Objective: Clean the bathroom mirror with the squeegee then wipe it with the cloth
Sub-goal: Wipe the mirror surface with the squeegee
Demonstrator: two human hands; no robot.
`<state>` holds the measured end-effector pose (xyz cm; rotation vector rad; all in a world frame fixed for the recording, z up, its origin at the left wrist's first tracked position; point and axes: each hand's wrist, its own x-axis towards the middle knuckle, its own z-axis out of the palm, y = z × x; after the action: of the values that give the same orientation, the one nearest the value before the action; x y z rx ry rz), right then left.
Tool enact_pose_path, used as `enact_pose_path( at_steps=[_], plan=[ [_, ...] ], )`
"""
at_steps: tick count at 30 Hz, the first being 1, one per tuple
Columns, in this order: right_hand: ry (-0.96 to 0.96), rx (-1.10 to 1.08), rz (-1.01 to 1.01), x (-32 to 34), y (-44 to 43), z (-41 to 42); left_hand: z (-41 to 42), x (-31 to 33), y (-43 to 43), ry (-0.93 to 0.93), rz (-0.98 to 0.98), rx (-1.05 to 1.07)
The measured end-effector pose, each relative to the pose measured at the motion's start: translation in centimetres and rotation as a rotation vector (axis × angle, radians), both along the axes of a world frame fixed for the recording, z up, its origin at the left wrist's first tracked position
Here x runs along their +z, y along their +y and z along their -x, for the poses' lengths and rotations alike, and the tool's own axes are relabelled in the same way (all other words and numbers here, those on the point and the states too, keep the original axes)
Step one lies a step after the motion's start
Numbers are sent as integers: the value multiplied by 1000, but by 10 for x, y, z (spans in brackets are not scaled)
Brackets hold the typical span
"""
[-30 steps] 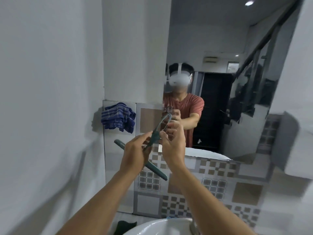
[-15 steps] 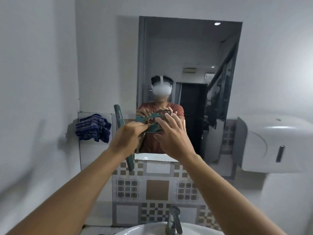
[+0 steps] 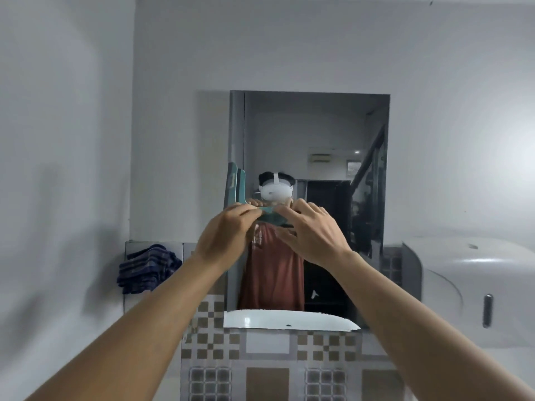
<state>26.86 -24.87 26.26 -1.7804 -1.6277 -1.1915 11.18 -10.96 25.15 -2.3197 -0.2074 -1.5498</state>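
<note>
— How do the hands hold it?
— The left hand (image 3: 225, 230) has its fingers curled round the handle of the green squeegee (image 3: 231, 188). The right hand (image 3: 314, 231) touches the handle with spread fingers; whether it pinches, I cannot tell.
— And the blade?
— Upright, at the left edge of the mirror (image 3: 315, 128). The blue checked cloth (image 3: 147, 269) is bunched at the wall to the left, well apart.
</note>
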Motion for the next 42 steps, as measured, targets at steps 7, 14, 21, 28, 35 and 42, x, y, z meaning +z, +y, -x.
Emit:
enact_pose_path(
  at_steps=[7, 14, 21, 28, 35, 42],
  plan=[
    [32, 6, -108, 62, 20, -9, -30, -64, 13, -65, 94, -81],
    [-53, -94, -92, 120, 40, -28, -54, -68, 43, 23, 144, 144],
    [-218, -142, -120, 151, 53, -34, -67, -57, 60, 33, 136, 323],
    [-238, -111, -22, 166, 59, -27, -69, -57, 64, 57, 162, 295],
    [-256, -196, 58, 171, 59, -32, -66, -55, 63, 88, 175, 291],
    [-176, -231, 28, 181, 43, -41, -66, -55, 64, 97, 183, 283]
  ],
)
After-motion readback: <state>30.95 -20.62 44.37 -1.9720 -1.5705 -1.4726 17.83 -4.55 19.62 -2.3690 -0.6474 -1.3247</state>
